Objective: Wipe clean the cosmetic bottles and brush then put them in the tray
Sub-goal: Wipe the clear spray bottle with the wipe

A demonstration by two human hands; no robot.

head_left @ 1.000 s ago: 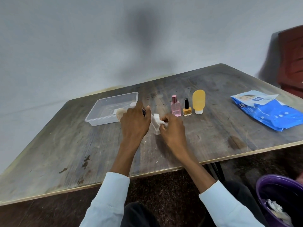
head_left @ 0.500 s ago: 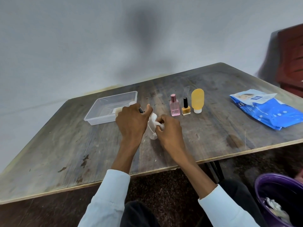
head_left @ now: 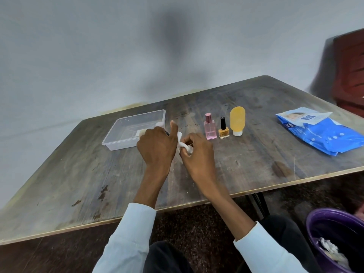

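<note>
My left hand (head_left: 157,146) grips a makeup brush, thumb raised. Its pale bristle head (head_left: 142,132) pokes out on the left over the tray's edge, and a bit of dark handle (head_left: 167,133) shows by the thumb. My right hand (head_left: 198,154) pinches a white wipe (head_left: 183,145) wrapped around the handle between the two hands. A clear plastic tray (head_left: 126,123) sits just behind and left of my left hand. To the right stand a pink perfume bottle (head_left: 210,128), a small orange nail polish bottle (head_left: 223,131) with a black cap, and a yellow tube (head_left: 237,120) on its white cap.
A blue pack of wet wipes (head_left: 323,134) lies at the table's right side. A purple bin (head_left: 332,233) with used wipes stands on the floor at the lower right. A dark red chair (head_left: 350,71) stands beyond the table's right corner.
Both hands have stayed together near the tray. My right hand has drawn the wipe in closer to my left hand, and my left thumb has lifted.
</note>
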